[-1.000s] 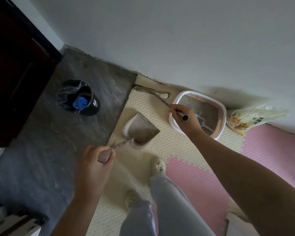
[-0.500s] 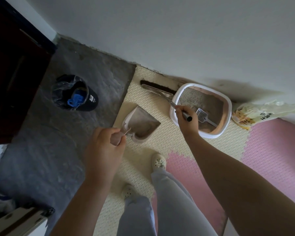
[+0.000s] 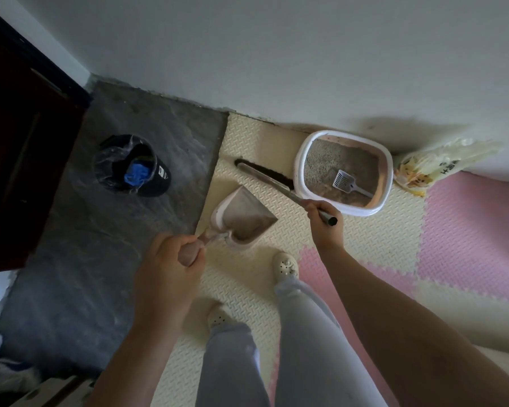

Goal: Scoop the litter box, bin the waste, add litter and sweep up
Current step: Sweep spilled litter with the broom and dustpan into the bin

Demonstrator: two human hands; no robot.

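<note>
Head view: the litter box [image 3: 299,171] sits against the wall, a scoop [image 3: 346,182] lying in its litter. Just left of it, the right hand [image 3: 323,221] has its grip wrapped round the broom [image 3: 265,177] handle. Farther left, the left hand [image 3: 171,259] has its grip curled round the dustpan [image 3: 244,215] handle, with the bin [image 3: 133,165] beyond.

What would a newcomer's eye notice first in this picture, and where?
At the centre, the left hand grips a dustpan and the right hand grips a broom over the cream mat. By the wall stands a white litter box with a grey scoop lying in it; a black bin stands left on the grey floor.
</note>
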